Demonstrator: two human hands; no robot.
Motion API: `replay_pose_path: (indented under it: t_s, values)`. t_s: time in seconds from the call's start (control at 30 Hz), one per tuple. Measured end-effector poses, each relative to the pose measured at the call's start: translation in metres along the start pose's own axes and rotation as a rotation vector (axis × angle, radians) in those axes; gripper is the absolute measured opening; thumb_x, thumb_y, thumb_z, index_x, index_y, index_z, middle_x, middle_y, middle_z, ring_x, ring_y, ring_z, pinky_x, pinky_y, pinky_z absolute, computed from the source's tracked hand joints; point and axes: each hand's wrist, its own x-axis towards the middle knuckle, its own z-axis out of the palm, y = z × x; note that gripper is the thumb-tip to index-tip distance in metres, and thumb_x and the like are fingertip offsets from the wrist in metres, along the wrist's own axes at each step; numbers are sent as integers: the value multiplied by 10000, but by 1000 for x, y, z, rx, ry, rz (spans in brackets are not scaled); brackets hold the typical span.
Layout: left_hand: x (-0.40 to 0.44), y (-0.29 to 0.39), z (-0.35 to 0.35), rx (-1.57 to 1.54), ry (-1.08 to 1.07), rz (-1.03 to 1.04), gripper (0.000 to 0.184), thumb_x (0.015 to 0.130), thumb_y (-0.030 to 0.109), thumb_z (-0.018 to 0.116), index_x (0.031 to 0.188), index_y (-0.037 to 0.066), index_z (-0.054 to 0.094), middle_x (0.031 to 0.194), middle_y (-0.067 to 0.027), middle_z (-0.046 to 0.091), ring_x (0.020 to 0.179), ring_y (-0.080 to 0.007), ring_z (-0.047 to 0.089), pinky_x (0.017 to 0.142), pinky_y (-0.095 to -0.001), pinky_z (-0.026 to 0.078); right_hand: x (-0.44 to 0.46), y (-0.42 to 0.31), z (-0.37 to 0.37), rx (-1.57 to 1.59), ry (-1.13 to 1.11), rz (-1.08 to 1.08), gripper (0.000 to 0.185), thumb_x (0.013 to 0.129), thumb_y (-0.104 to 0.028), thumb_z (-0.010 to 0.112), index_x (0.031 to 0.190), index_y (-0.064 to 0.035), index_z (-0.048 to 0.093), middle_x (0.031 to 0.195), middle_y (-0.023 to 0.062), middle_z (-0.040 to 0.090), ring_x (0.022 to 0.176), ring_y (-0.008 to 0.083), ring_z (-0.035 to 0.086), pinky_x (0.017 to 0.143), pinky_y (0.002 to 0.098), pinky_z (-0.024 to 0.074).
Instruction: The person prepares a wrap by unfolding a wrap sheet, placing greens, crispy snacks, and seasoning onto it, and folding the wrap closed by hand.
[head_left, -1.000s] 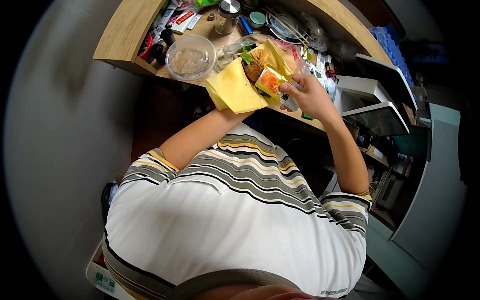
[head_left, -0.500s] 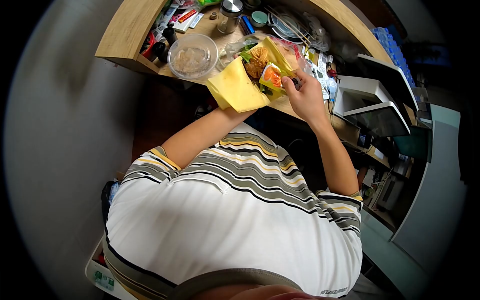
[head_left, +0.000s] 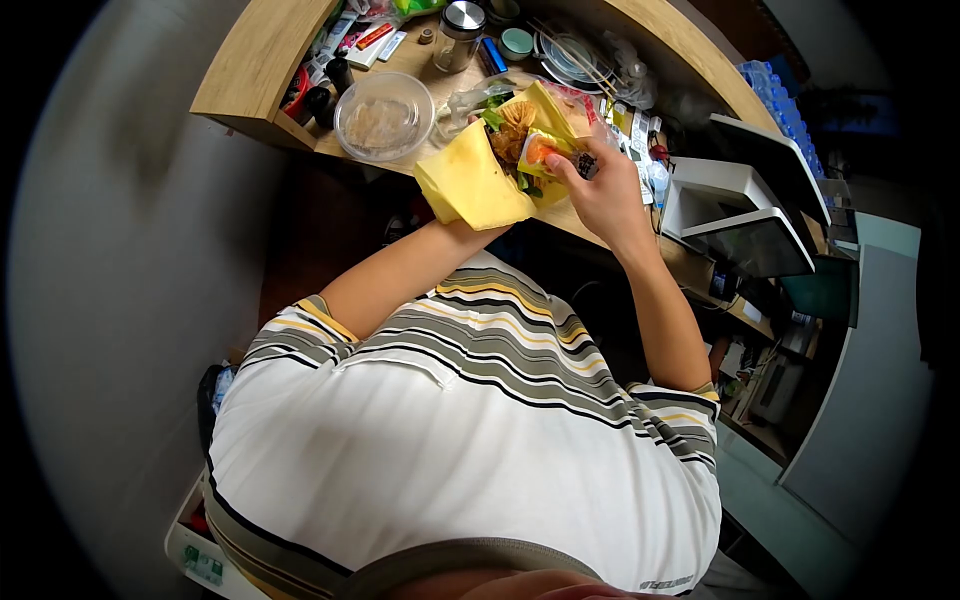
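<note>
A yellow cloth is draped over where my left hand would show, so its fingers are hidden; only the forearm comes out below. On and beside the cloth lies a heap of brown scraps with green leafy bits at its edges. My right hand is closed on a small yellow packet with an orange picture, at the right side of the heap. Just left of the cloth, a round clear plastic bowl stands on the wooden desk.
A glass jar with a metal lid, a blue object, a small green bowl and plates with chopsticks are at the back. A white monitor stands at the right. Dark bottles stand at the left.
My right hand has shifted left and turned over the yellow packet, covering more of it. The cloth has stayed nearly in place.
</note>
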Motion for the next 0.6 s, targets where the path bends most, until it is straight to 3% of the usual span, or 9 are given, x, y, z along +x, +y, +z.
replay_pose_path:
  t_s: [0.3, 0.4, 0.43, 0.47, 0.53, 0.6]
  values:
    - [0, -1, -1, 32, 18, 6, 665, 949, 585, 351, 1412, 107, 354, 1388, -149, 436, 1254, -312, 471, 1056, -473, 399, 2, -4, 2, -19, -8, 40, 288, 809, -237, 728, 919, 24, 678, 684, 193, 642, 570, 269, 602, 570, 370, 459]
    - [0, -1, -2, 54, 28, 5, 661, 951, 579, 353, 1413, 106, 352, 1389, -150, 435, 1255, -312, 470, 1057, -474, 398, 2, -3, 2, -5, -26, 98, 281, 806, -235, 735, 913, 19, 682, 645, 172, 627, 526, 231, 570, 543, 353, 447]
    - [0, -2, -2, 64, 32, 5, 659, 952, 577, 353, 1414, 106, 352, 1389, -150, 434, 1256, -312, 469, 1058, -474, 397, 2, 1, 4, 28, -45, 91, 277, 817, -237, 734, 915, 16, 675, 679, 138, 654, 528, 168, 563, 529, 314, 437]
    - [0, -2, -3, 101, 49, 11, 658, 953, 575, 354, 1414, 106, 351, 1390, -151, 434, 1256, -312, 469, 1058, -474, 397, 2, 3, 5, 62, -57, 86, 275, 828, -239, 732, 917, 13, 668, 714, 104, 681, 531, 105, 556, 515, 276, 427]
    - [0, -5, -7, 341, 119, 61, 655, 954, 571, 355, 1415, 106, 350, 1390, -151, 433, 1256, -313, 468, 1059, -474, 396, -2, 1, 4, 89, -3, -9, 287, 829, -241, 733, 934, 16, 662, 716, 101, 676, 522, 104, 541, 509, 275, 423]
    - [0, -8, -10, 429, 111, 54, 652, 956, 567, 356, 1416, 106, 348, 1391, -152, 432, 1257, -313, 468, 1059, -474, 396, -5, -6, -3, 21, -16, 45, 306, 829, -240, 732, 977, 19, 668, 698, 97, 660, 515, 113, 532, 515, 276, 425]
